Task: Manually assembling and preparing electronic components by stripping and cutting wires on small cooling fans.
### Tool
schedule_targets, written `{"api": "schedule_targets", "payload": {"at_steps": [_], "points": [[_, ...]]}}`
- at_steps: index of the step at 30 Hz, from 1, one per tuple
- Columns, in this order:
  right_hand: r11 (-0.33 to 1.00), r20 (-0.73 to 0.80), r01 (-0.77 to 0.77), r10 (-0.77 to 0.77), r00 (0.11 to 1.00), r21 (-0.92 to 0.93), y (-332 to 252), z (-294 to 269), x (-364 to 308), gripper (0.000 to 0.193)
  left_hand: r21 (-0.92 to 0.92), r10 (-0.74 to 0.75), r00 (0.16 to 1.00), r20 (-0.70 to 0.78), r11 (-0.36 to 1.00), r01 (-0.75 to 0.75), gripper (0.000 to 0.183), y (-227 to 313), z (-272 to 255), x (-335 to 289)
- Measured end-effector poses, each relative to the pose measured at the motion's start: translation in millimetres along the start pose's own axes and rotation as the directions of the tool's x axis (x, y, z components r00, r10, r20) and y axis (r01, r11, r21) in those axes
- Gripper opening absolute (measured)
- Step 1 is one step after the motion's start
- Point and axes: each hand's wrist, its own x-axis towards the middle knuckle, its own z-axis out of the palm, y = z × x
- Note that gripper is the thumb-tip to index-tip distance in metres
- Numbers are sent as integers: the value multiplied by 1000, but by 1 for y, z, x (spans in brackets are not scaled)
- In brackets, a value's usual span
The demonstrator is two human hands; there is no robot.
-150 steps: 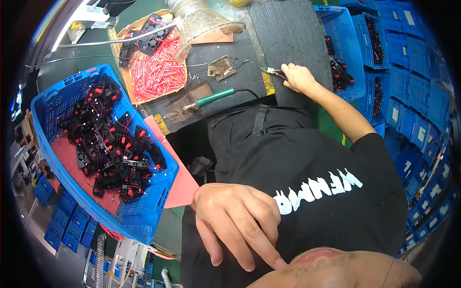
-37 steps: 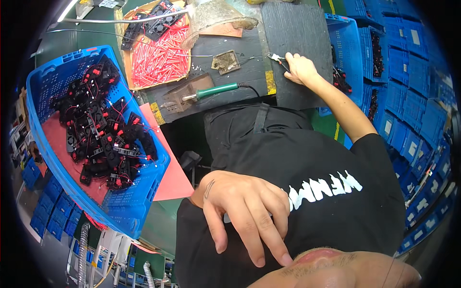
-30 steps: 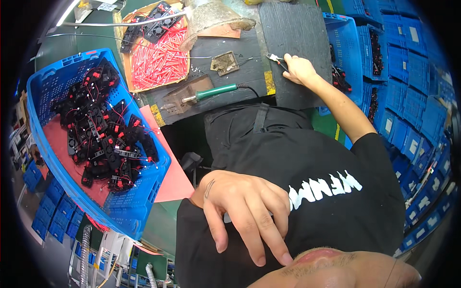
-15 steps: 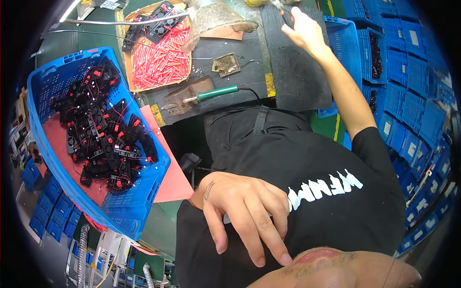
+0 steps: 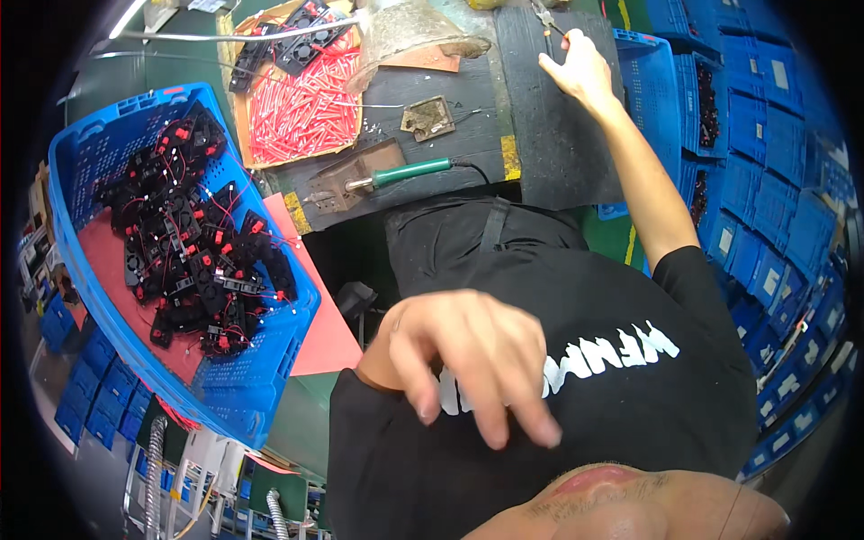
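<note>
My left hand (image 5: 472, 355) hangs in the air in front of my black shirt, fingers apart and drooping, with nothing in it; motion slightly blurs it. At the far right of the bench, my right hand (image 5: 587, 76) is closed on a pair of pliers (image 5: 546, 20) with dark handles, over a dark board (image 5: 558, 135). The jaws of the pliers point away from me, near the top edge. A soldering iron (image 5: 409, 172) with a green handle rests in a metal stand (image 5: 346, 187) on the near bench edge.
At left, a blue crate (image 5: 292, 346) holds many small black fans (image 5: 202, 243) with red wires. A box of red-and-white tubes (image 5: 301, 112) stands behind, with black fans on top. A metal funnel hood (image 5: 409, 40) and a small solder tray (image 5: 426, 119) sit mid-bench. Blue bins (image 5: 648, 99) line the right.
My left hand has risen away from my chin, toward the bench. My right hand has shifted slightly right and nearer, still with the pliers, whose angle has turned.
</note>
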Motion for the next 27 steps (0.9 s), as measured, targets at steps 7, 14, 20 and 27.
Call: {"api": "schedule_targets", "payload": {"at_steps": [7, 14, 20, 27], "points": [[988, 61, -152, 150, 987, 29, 55, 26, -65, 59, 827, -468, 694, -547, -170, 536, 34, -35, -50, -4], [958, -50, -264, 259, 964, -114, 85, 37, -128, 61, 819, -769, 284, -573, -524, 234, 41, -137, -119, -21], [950, -223, -305, 284, 932, -62, 121, 45, -150, 59, 675, -701, 301, -646, -709, -203, 54, -182, -163, -58], [965, -304, -252, 263, 916, 76, 144, 57, -154, 56, 586, -639, 357, -681, -769, -256, 54, -184, -169, -81]]}}
